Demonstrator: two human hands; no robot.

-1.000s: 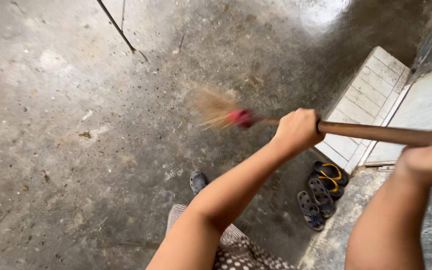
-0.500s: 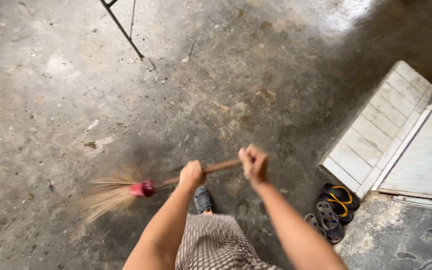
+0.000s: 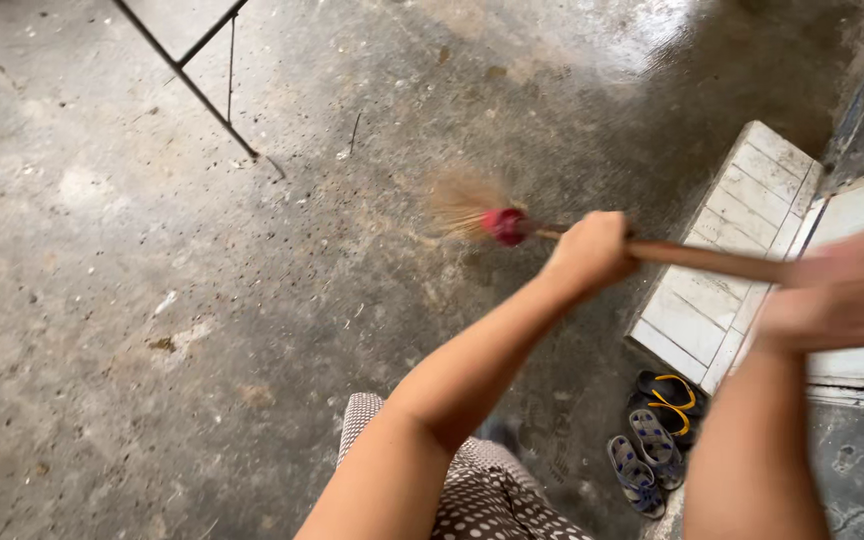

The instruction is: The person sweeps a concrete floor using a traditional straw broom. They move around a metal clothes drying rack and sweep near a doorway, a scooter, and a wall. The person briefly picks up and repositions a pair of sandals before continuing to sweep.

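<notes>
A brown polka-dotted cloth garment (image 3: 472, 495) sits nearest. Beside it, two pairs of dark rubber flip-flops (image 3: 655, 430) lie on the grey concrete floor (image 3: 152, 300). The blurred right hand (image 3: 845, 290) and the left hand (image 3: 592, 252) both wrap shut around the brown wooden broom handle (image 3: 712, 260). Its straw head with red binding (image 3: 477, 212) hovers blurred over the floor beside a white tiled step (image 3: 732, 255). Farthest, black metal frame legs (image 3: 187, 75).

Stained grey concrete floor (image 3: 152, 300), grit scattered; sandals (image 3: 652, 440) at five o'clock, white tiled step (image 3: 722, 270) at three.
</notes>
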